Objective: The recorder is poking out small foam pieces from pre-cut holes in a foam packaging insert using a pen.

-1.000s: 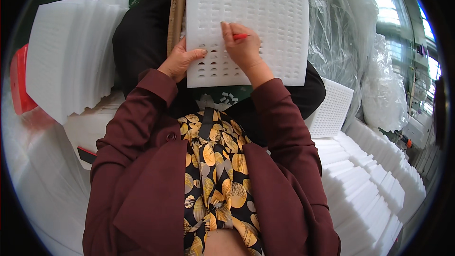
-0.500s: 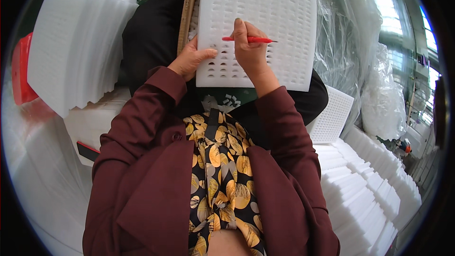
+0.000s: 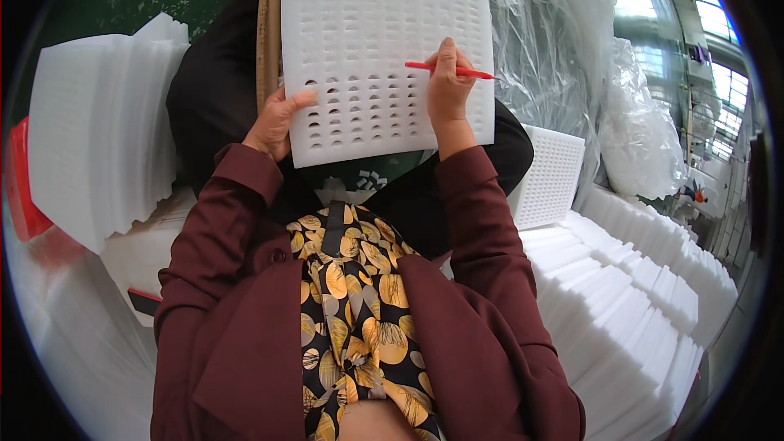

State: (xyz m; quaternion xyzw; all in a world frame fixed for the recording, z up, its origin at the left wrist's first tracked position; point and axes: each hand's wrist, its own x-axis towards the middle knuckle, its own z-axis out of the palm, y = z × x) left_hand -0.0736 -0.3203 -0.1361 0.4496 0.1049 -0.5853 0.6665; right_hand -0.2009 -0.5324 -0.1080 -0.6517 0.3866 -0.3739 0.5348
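Note:
A white foam sheet (image 3: 384, 0) with rows of small half-round cut-outs lies over a cardboard box between my legs. Its nearer rows are open holes, while the farther ones look filled. My left hand (image 3: 278, 118) is closed on the sheet's left edge, thumb on top and fingers underneath, out of sight. Toward the sheet's right side, my right hand (image 3: 449, 90) is closed round a red pen-shaped tool (image 3: 418, 65). The tool lies crosswise in the fist, its thin tip pointing right. Whether this hand touches the foam, I cannot tell.
Stacked foam sheets (image 3: 90, 131) stand at left beside a red object (image 3: 23, 188). More foam stacks (image 3: 604, 302) fill the lower right, near a perforated block (image 3: 549, 175). Clear plastic wrap (image 3: 547, 41) bulges at right. Small foam bits (image 3: 371, 180) lie below the sheet; the cardboard box (image 3: 269, 33) shows behind.
My right hand has moved rightward across the sheet with the red tool. More open holes show in the nearer rows. The whole view has shifted, and my left hand still grips the left edge.

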